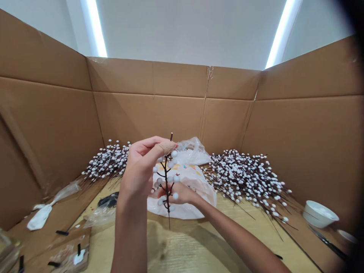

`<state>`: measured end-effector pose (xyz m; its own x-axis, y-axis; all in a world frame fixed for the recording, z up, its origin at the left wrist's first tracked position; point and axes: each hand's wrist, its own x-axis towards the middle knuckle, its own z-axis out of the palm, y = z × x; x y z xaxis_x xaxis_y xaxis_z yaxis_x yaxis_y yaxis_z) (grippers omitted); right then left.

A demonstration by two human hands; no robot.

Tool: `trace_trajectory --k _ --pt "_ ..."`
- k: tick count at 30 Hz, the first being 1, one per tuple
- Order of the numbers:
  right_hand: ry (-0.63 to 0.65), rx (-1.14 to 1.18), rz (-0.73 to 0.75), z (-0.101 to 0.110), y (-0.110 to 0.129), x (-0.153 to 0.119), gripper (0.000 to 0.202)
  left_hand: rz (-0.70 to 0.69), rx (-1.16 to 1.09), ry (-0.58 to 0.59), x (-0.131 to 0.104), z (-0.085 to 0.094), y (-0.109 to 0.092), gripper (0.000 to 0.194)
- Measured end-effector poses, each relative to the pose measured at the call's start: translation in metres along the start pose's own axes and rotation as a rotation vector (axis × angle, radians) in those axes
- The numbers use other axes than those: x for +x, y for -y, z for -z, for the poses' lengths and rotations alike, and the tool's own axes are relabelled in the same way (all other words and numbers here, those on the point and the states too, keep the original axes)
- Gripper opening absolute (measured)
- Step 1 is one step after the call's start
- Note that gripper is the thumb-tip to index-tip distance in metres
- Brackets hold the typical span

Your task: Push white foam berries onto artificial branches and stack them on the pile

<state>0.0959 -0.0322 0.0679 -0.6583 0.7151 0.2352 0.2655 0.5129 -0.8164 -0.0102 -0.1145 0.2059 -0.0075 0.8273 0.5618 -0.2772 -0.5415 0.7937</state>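
A dark brown stem with white berries (pixel 167 178) hangs upright in front of me, its thin wire end pointing down. My left hand (pixel 145 161) pinches it near the top, fingers closed round the stem. Behind its lower part is my right hand (pixel 179 192), over a white plastic bag (pixel 209 197) with coloured print. The berries and stem partly cover the right hand's fingers, so whether they hold anything is not visible.
Piles of white-berry stems lie at the left (pixel 106 161) and right (pixel 244 174). Clear plastic (pixel 193 151) sits at the back. A white bowl (pixel 320 214) and a knife (pixel 328 242) are at the right. Cardboard walls (pixel 153 113) surround the table.
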Motion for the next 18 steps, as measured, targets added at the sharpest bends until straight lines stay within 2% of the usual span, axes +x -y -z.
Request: trace_trajectory --k 2,4,6,8,12,15,18 --pt "-0.014 0.100 -0.012 0.021 0.013 -0.015 0.008 0.019 0.022 0.022 -0.001 -0.003 0.000 0.008" --pt "-0.081 0.216 0.002 0.046 0.032 -0.031 0.014 0.031 0.044 0.048 -0.003 -0.005 0.001 0.010" --pt "-0.252 0.504 0.064 0.069 0.052 -0.045 0.014 0.037 0.069 0.080 -0.004 -0.008 0.002 0.012" --pt "-0.378 0.630 0.154 0.084 0.072 -0.058 0.015 0.037 0.087 0.123 -0.005 -0.012 0.002 0.012" --pt "-0.533 0.716 0.311 0.089 0.100 -0.074 0.012 0.033 0.137 0.228 -0.010 -0.019 0.002 0.015" --pt "-0.579 0.760 0.376 0.082 0.110 -0.081 0.010 0.025 0.219 0.316 -0.012 -0.023 0.004 0.018" --pt "-0.611 0.767 0.383 0.079 0.114 -0.084 0.009 0.032 0.259 0.383 -0.013 -0.027 0.006 0.018"
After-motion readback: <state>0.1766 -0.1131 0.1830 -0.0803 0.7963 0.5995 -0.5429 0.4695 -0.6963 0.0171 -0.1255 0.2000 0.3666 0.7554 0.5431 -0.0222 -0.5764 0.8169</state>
